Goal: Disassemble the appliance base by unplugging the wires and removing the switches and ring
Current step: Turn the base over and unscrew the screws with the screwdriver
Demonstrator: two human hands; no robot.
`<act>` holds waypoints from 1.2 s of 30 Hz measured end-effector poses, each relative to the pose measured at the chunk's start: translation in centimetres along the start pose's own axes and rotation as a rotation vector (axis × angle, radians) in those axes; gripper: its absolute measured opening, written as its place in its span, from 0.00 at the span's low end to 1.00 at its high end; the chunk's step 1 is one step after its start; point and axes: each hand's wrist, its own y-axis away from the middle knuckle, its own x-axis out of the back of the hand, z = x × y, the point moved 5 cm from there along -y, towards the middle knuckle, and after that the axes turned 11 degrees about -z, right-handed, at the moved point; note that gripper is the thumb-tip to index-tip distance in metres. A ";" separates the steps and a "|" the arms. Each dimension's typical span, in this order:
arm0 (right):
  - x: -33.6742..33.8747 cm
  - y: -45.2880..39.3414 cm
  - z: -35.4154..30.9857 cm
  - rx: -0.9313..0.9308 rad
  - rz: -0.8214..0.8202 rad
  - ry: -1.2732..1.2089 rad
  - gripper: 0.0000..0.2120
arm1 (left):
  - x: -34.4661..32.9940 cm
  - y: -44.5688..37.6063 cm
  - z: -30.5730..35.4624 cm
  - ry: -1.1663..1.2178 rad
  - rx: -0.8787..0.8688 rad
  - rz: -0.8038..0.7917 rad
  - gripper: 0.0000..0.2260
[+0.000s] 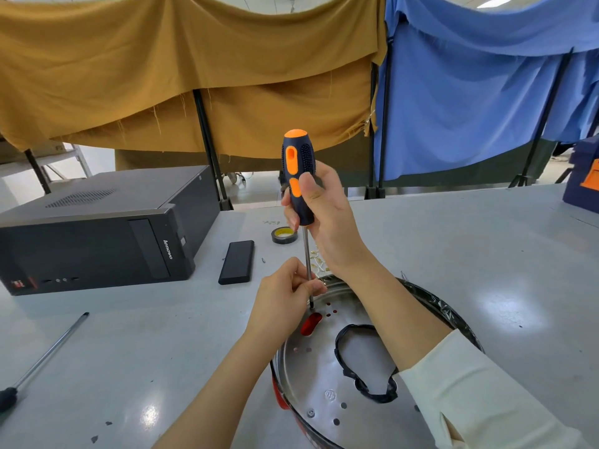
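The round appliance base (311, 377) lies on the table at lower right, its shiny metal plate facing up with several small holes. A red slot (310, 323) shows through the plate, and a black ring (366, 388) borders a central opening. My right hand (327, 218) grips the blue and orange handle of a screwdriver (298, 176) held upright. Its tip touches the plate just above the red slot. My left hand (285, 296) pinches the metal shaft low down. My right forearm, in a cream sleeve, crosses over the base.
A black Lenovo computer case (97, 228) lies at the left. A black rectangular block (237, 262) and a roll of tape (284, 235) sit behind the base. Small gold parts (319, 264) lie near the rim. A second screwdriver (45, 358) rests at the far left.
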 end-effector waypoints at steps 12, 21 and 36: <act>0.6 0.4 0.5 0.020 0.082 0.054 0.12 | 0.2 0.0 -0.1 0.040 -0.003 0.023 0.09; 0.4 0.1 1.4 -0.049 0.074 -0.133 0.16 | 0.0 -0.2 0.3 0.090 -0.053 -0.070 0.12; 0.3 0.3 1.7 -0.063 0.084 -0.150 0.11 | 0.2 0.1 0.2 0.131 -0.017 -0.025 0.11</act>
